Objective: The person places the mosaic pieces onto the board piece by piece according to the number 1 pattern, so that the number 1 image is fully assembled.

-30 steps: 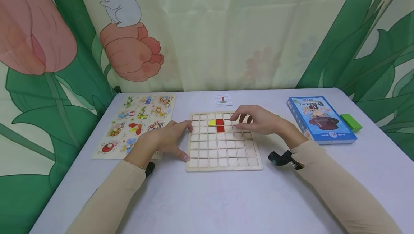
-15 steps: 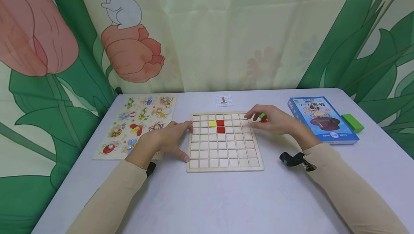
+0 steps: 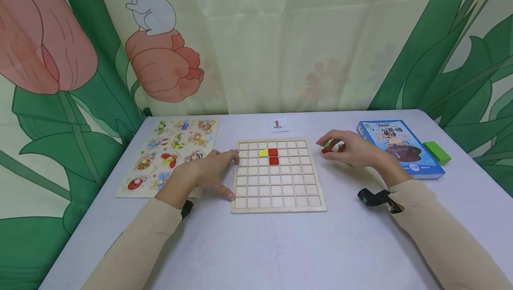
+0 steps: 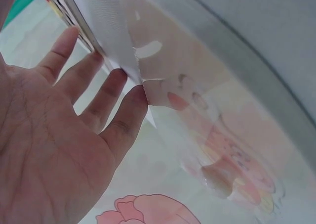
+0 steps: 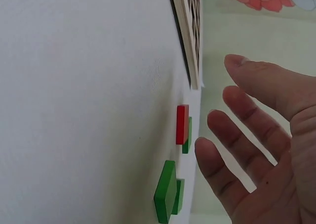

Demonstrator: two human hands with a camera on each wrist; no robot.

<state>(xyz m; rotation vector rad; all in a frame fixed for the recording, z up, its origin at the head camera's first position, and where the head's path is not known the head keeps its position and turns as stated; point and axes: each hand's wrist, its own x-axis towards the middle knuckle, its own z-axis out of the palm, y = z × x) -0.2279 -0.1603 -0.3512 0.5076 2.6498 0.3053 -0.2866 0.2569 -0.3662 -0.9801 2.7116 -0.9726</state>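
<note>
Now, right hand (image 3: 350, 149) near red block (image 5: 182, 125), long axis vertical in right wrist view, left hand (image 3: 208, 172) touching board (image 3: 280, 190), grips wide

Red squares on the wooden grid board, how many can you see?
2: an upper red square beside the yellow piece, and a lower red square directly below it in the head view.

L hand (image 3: 209, 172) at grid bd (image 3: 276, 190) edge; R hand (image 3: 350, 148) nr red pc (image 3: 326, 150).
</note>
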